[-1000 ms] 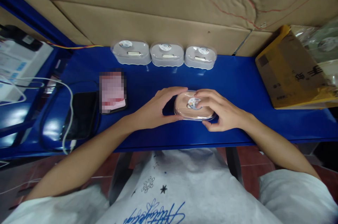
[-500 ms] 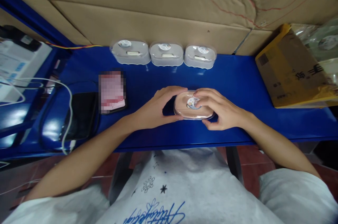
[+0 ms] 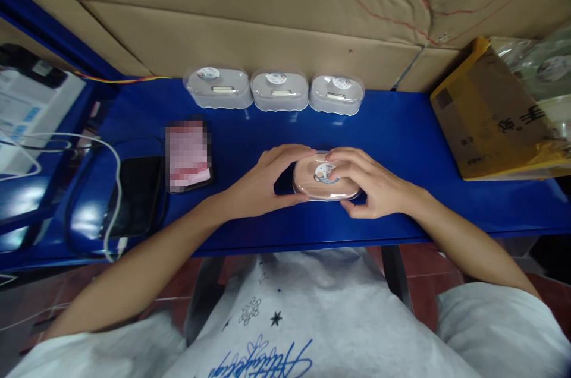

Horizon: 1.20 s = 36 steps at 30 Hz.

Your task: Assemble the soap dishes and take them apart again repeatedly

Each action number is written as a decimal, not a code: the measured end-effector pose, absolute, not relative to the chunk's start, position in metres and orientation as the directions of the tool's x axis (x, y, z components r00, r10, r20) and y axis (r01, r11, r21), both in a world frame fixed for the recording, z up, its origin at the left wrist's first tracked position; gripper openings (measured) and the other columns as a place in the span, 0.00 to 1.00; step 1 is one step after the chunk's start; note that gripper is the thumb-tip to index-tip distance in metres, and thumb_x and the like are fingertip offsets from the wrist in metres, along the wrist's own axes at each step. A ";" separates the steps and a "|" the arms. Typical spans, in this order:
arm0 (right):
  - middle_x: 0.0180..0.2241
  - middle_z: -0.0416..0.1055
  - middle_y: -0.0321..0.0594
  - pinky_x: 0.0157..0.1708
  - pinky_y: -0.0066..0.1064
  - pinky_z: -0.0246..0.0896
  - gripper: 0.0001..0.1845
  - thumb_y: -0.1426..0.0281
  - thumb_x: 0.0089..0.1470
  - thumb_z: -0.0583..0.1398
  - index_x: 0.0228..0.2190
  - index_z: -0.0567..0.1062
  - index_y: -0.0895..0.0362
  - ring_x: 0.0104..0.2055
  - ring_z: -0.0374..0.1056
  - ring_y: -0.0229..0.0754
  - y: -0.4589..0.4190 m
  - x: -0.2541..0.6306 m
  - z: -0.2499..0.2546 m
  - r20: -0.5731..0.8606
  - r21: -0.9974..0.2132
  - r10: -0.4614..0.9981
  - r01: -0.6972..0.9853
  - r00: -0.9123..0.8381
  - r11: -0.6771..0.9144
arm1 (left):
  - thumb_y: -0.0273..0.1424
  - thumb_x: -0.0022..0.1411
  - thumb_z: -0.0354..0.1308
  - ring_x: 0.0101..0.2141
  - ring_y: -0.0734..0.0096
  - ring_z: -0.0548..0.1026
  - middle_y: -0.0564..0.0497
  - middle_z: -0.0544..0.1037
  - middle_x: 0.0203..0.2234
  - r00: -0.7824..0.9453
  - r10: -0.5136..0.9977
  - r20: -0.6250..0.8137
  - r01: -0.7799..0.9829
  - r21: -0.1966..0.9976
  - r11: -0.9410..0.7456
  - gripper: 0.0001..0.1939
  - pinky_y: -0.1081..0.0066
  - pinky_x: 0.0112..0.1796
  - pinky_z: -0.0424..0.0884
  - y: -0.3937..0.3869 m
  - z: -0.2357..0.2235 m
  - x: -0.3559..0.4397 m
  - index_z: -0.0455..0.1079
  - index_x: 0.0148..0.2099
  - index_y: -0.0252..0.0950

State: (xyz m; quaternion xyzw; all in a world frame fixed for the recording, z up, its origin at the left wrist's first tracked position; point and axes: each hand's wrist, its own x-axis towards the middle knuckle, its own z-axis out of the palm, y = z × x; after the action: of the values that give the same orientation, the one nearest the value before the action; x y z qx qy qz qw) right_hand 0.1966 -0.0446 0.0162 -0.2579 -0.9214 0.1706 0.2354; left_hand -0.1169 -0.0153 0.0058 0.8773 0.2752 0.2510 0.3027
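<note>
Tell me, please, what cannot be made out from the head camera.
In the head view:
Peach oval container: right end, hidden by the right hand.
Its sticker: right part, behind the same hand.
Middle grey container: print on its lid, too small.
Pixelated item: top face, masked by blocks.
Cardboard box: right side, cut off by the picture's edge.

Left forearm [image 3: 163, 259] angles inward; left hand [image 3: 252, 188] holds a C-shaped grip, thumb [image 3: 289, 201] nearer the body. Right forearm [image 3: 468, 235] angles inward; right hand [image 3: 379, 188] arches, fingers [image 3: 350, 155] bent, thumb crooked.
</note>
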 end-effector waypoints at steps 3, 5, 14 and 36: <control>0.66 0.65 0.52 0.68 0.59 0.65 0.35 0.71 0.56 0.67 0.63 0.65 0.47 0.72 0.63 0.60 -0.045 0.196 0.017 0.347 -0.437 0.551 0.390 -0.759 0.811 | 0.48 0.71 0.69 0.70 0.45 0.68 0.40 0.71 0.71 0.726 0.634 0.268 0.336 0.665 -0.667 0.39 0.46 0.69 0.64 -0.016 0.007 -0.117 0.60 0.76 0.47; 0.67 0.65 0.51 0.68 0.59 0.65 0.36 0.71 0.56 0.67 0.63 0.65 0.47 0.72 0.63 0.60 -0.045 0.196 0.017 0.346 -0.440 0.554 0.390 -0.757 0.809 | 0.49 0.71 0.69 0.70 0.45 0.68 0.40 0.70 0.71 0.726 0.636 0.260 0.348 0.660 -0.666 0.39 0.46 0.69 0.63 -0.016 0.007 -0.117 0.60 0.76 0.46; 0.69 0.63 0.53 0.69 0.62 0.62 0.36 0.69 0.56 0.68 0.64 0.66 0.47 0.74 0.61 0.63 -0.044 0.200 0.018 0.332 -0.425 0.565 0.415 -0.755 0.805 | 0.53 0.69 0.69 0.69 0.44 0.68 0.40 0.71 0.70 0.723 0.652 0.227 0.377 0.661 -0.649 0.41 0.46 0.68 0.63 -0.015 0.009 -0.118 0.61 0.75 0.47; 0.77 0.56 0.55 0.73 0.64 0.60 0.55 0.52 0.62 0.71 0.79 0.51 0.47 0.78 0.56 0.66 -0.042 0.216 0.022 0.120 -0.479 0.676 0.554 -0.727 0.681 | 0.48 0.71 0.69 0.70 0.46 0.67 0.40 0.70 0.70 0.732 0.641 0.231 0.371 0.655 -0.659 0.38 0.48 0.68 0.62 -0.015 0.006 -0.117 0.61 0.75 0.45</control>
State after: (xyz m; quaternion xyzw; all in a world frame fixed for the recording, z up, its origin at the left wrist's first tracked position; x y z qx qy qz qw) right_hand 0.2160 -0.0421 0.0218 -0.3399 -0.9051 0.2100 0.1454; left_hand -0.1167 -0.0153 0.0062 0.8818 0.2869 0.2276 0.2973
